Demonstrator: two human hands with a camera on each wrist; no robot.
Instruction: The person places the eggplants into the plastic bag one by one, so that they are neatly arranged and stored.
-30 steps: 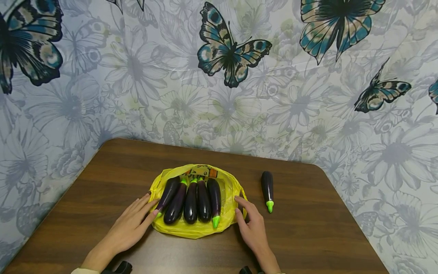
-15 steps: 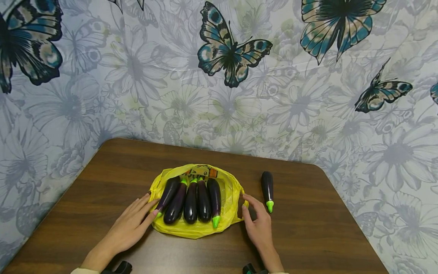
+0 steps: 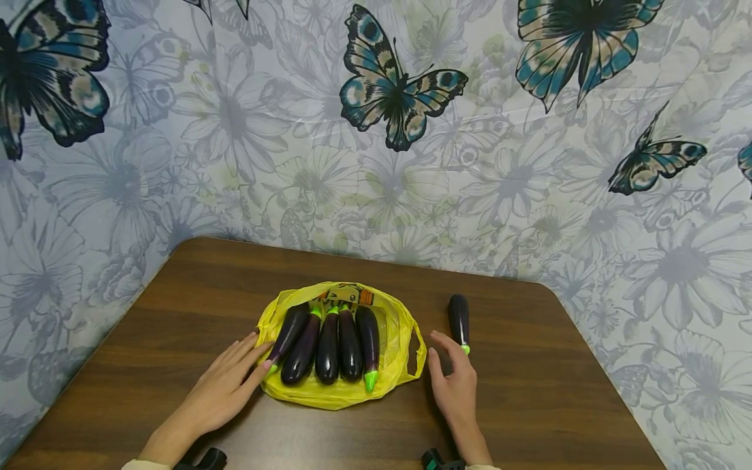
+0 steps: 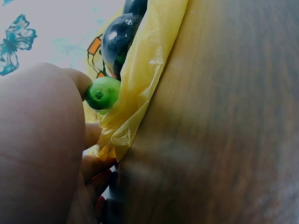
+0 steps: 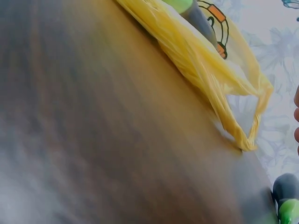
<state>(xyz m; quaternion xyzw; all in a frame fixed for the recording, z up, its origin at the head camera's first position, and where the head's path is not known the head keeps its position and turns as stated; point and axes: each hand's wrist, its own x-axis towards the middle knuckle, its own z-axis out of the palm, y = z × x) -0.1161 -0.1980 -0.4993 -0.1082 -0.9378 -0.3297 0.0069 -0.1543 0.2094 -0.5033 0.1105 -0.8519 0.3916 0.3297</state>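
Several dark purple eggplants [image 3: 326, 349] with green stem ends lie side by side in an opened yellow plastic bag [image 3: 388, 382]. My left hand [image 3: 220, 385] rests at the bag's left edge, fingers extended. Its thumb is right at the green end of the leftmost eggplant [image 4: 103, 93], and its lower fingers are partly hidden by the bag in the left wrist view. My right hand [image 3: 455, 388], holding nothing, is just right of the bag's loop handle [image 3: 422, 356], fingers loosely bent. Beyond it lies a single eggplant [image 3: 459, 316], its green end partly covered by the fingers.
The bag and the single eggplant lie on a brown wooden table [image 3: 558, 391] with rounded far corners. Behind the table hangs a pale floral backdrop [image 3: 405, 196] printed with butterflies.
My right hand has moved off the bag's right edge and rightward towards the single eggplant. The bag's loop handle has come free of the fingers. My left hand has stayed in place.
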